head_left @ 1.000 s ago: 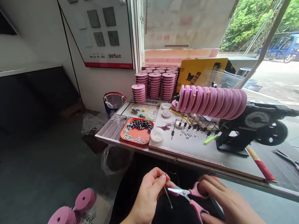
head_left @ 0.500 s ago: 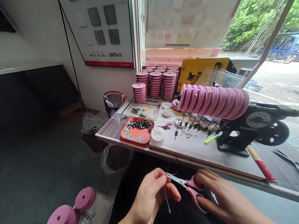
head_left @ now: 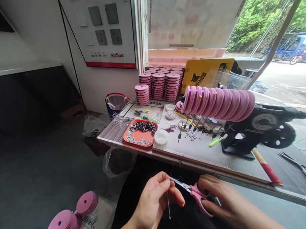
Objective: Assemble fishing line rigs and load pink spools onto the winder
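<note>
Thumb and forefinger of my left hand (head_left: 156,197) pinch a thin line (head_left: 168,203), which hangs below the fingers with a small pale piece at its lower end. My right hand (head_left: 222,196) grips pink-handled scissors (head_left: 197,193), fingers through the loops. The scissor blades look closed, and their tips touch the line right at my left fingertips. A fine strand curls above the blades. Something silvery shows behind the handles near my right palm; I cannot make out what it is.
Past the table edge stand an orange tray (head_left: 126,137) of dark and teal pieces, a white dish (head_left: 161,137), loose beads (head_left: 191,135) and a black machine (head_left: 262,123) bearing pink spools (head_left: 218,103). More scissors (head_left: 301,165) lie at right. Pink spools (head_left: 62,224) sit low at left.
The scissor blades have closed at the line beside my left fingertips, and the handles have drawn together. The hanging end of the line has swung slightly left.
</note>
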The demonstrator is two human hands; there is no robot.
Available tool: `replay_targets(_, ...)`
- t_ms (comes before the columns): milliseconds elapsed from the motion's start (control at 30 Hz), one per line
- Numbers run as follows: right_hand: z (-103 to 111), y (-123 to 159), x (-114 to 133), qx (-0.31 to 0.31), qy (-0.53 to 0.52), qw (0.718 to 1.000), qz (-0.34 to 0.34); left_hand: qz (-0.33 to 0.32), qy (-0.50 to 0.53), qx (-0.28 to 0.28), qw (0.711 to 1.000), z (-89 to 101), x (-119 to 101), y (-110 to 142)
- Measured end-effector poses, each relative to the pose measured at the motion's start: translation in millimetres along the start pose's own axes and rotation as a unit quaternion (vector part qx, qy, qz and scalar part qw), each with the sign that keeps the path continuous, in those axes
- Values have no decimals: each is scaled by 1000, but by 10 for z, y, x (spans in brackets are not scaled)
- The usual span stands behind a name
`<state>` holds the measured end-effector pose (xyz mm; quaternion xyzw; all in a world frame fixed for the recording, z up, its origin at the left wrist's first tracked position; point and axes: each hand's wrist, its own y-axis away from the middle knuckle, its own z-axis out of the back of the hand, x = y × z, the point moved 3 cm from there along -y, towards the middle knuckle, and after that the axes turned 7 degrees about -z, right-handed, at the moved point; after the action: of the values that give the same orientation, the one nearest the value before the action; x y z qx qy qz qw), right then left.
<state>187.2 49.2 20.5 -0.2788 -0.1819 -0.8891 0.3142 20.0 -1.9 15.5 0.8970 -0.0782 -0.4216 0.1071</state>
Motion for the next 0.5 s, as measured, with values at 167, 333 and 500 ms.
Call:
replay_targets(167,14,-18,10,-7,10,1000,9,0,4,0,1000,11,7,-11)
replay_targets(333,-16,-65,59,-17,20,1000,6,-2,-1,2,1000,6,11,-4)
replay_targets(500,251,371,-277,-109,38,993,-36,-3,-30,-34,999,9,-21,2)
